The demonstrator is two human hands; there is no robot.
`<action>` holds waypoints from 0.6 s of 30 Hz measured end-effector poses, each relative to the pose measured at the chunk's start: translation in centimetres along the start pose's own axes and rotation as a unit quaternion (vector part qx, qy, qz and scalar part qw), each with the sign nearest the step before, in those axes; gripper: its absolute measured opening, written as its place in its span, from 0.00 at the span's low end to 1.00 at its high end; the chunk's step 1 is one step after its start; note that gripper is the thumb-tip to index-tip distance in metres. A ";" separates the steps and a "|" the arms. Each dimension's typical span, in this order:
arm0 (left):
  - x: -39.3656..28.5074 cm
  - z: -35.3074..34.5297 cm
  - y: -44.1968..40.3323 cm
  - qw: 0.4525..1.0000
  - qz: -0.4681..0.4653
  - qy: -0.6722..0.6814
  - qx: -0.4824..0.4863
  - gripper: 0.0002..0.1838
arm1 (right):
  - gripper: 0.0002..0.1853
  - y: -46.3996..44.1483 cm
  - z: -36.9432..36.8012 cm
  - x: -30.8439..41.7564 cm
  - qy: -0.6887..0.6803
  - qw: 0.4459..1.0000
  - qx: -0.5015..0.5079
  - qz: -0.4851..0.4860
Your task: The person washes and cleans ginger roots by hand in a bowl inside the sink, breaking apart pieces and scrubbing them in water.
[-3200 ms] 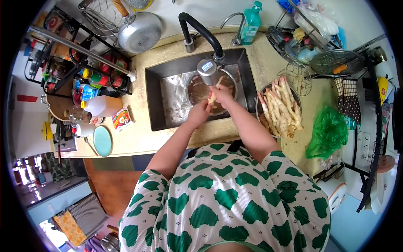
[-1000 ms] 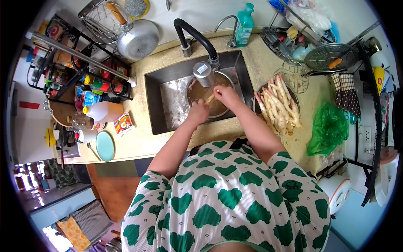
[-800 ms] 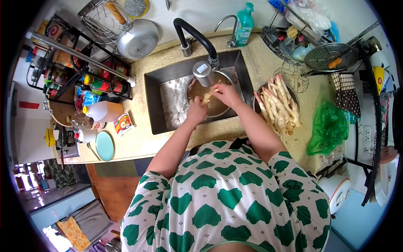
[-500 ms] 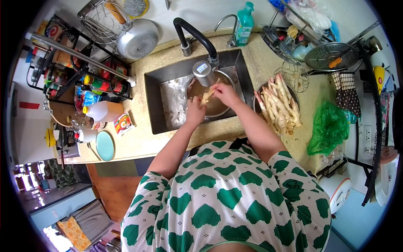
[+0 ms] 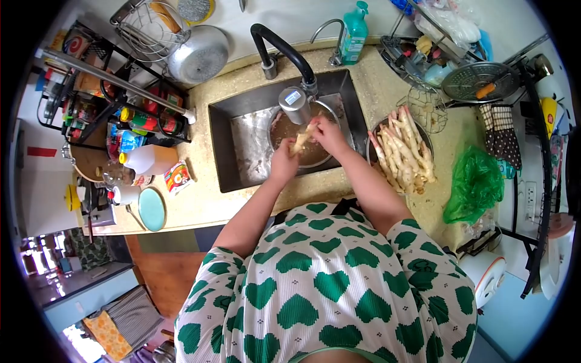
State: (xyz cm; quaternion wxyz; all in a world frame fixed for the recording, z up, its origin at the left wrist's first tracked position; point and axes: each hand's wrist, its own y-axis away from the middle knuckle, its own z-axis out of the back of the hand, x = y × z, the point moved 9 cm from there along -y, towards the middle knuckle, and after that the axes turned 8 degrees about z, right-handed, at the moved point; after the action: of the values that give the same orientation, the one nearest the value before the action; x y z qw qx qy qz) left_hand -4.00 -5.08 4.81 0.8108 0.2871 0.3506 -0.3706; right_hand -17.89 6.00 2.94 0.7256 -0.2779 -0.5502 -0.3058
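Over a round metal basin (image 5: pixel 272 134) of brownish water in the sink, both my hands hold one pale, knobbly piece of young ginger (image 5: pixel 301 143). My left hand (image 5: pixel 283 162) is closed round its lower end. The fingers of my right hand (image 5: pixel 328 134) are closed on its upper end, below the faucet head. To the right, more young ginger (image 5: pixel 402 148), long and pale with pinkish tips, lies heaped in a dark-rimmed round container (image 5: pixel 431 144).
A black faucet (image 5: pixel 284 45) arches over the dark sink (image 5: pixel 227 172). Behind stands a green soap bottle (image 5: pixel 354 36). A green plastic bag (image 5: pixel 475 187) lies right; a teal oval lid or plate (image 5: pixel 152 209), a jug (image 5: pixel 151 160) and a bottle rack (image 5: pixel 115 78) are left.
Both hands stay over the basin and have shifted slightly. The ginger piece is turned more upright and shows more of its length between my hands.
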 end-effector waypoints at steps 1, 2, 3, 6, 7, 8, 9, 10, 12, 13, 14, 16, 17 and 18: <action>0.0 -0.3 0.0 1.000 0.010 0.006 0.018 0.20 | 0.13 -0.2 -0.1 -0.5 0.014 1.000 0.003 0.001; 0.8 -0.7 -0.4 0.999 -0.023 0.030 -0.008 0.18 | 0.14 -0.3 0.0 -1.1 0.028 1.000 0.004 0.001; 0.6 -0.7 -0.3 1.000 -0.018 0.013 -0.011 0.18 | 0.14 -0.2 0.1 -1.0 0.043 0.999 0.006 0.000; 0.1 -0.5 -0.2 1.000 -0.009 -0.011 -0.017 0.18 | 0.11 0.2 -0.2 1.4 0.126 0.988 -0.032 0.086; 0.2 -0.6 -0.2 1.000 -0.010 0.000 -0.017 0.18 | 0.10 0.3 -0.2 2.5 0.155 0.979 -0.049 0.124; 0.3 -0.6 -0.2 1.000 -0.009 0.010 -0.018 0.18 | 0.12 0.3 0.0 3.1 0.164 0.975 -0.056 0.141; 0.1 -0.6 -0.2 1.000 -0.007 0.018 -0.008 0.18 | 0.14 0.0 0.1 1.8 0.108 0.991 -0.035 0.074; -0.1 -0.6 -0.1 1.000 -0.004 0.025 0.001 0.18 | 0.17 -0.2 0.3 0.4 0.051 0.999 -0.013 0.007; -0.2 -0.9 0.0 0.999 -0.006 0.048 0.015 0.18 | 0.21 -0.5 0.2 -1.1 -0.005 0.998 0.011 -0.060; -0.2 -0.9 -0.1 0.999 -0.009 0.042 0.008 0.17 | 0.20 -0.5 0.5 -0.3 0.038 0.999 -0.004 -0.012; -0.1 -1.0 0.0 0.999 -0.012 0.036 0.001 0.17 | 0.18 -0.3 0.5 0.5 0.081 0.996 -0.019 0.035; 0.0 -1.2 -0.1 0.999 -0.005 0.040 0.004 0.17 | 0.14 0.4 0.2 3.2 0.202 0.967 -0.057 0.143; 0.2 -1.3 -0.1 0.999 0.006 0.049 0.013 0.16 | 0.14 0.2 0.2 2.5 0.151 0.983 -0.037 0.102; 0.4 -1.3 -0.1 0.998 0.017 0.057 0.022 0.16 | 0.14 0.0 0.2 1.6 0.098 0.993 -0.016 0.060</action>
State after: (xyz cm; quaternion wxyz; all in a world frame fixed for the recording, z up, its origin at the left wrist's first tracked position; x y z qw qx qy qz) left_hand -4.32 -4.41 3.69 0.7893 0.3313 0.3827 -0.3475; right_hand -17.65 5.92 4.52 0.7885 -0.2911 -0.4536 -0.2961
